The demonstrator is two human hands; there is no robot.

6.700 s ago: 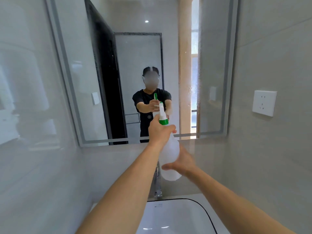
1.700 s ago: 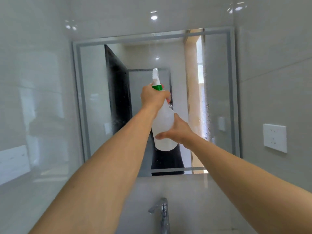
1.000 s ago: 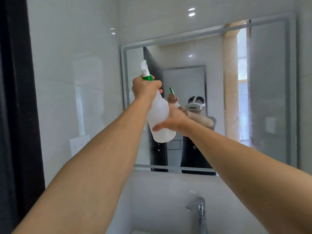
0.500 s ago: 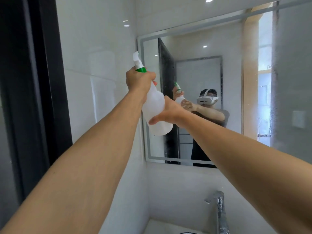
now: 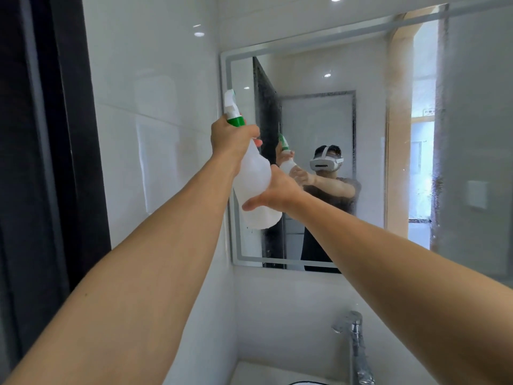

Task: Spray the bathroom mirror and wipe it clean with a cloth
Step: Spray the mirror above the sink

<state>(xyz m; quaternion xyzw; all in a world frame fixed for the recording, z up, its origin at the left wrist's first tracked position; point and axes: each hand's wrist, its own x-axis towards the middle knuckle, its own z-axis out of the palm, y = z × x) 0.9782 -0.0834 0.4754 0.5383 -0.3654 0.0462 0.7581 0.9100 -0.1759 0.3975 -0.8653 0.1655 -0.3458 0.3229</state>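
Observation:
A translucent white spray bottle (image 5: 254, 179) with a green collar and white nozzle is raised in front of the left edge of the bathroom mirror (image 5: 369, 151). My left hand (image 5: 231, 140) is closed around its neck at the trigger. My right hand (image 5: 274, 191) cups the bottle's lower body from the right. The nozzle points toward the mirror's upper left part. Fine spray droplets speckle the glass, most visibly down the right side and over the dark door reflection. No cloth is in view.
A chrome tap (image 5: 354, 340) rises at the lower right over the white basin edge (image 5: 266, 373). Glossy white tiles (image 5: 155, 134) cover the left wall, and a dark door frame (image 5: 47, 162) runs down the far left. The mirror reflects a person wearing a headset.
Over the last seconds my view and both hands with the bottle have swung from the mirror's middle to its left edge. Since half a second ago the hands sit slightly lower in view.

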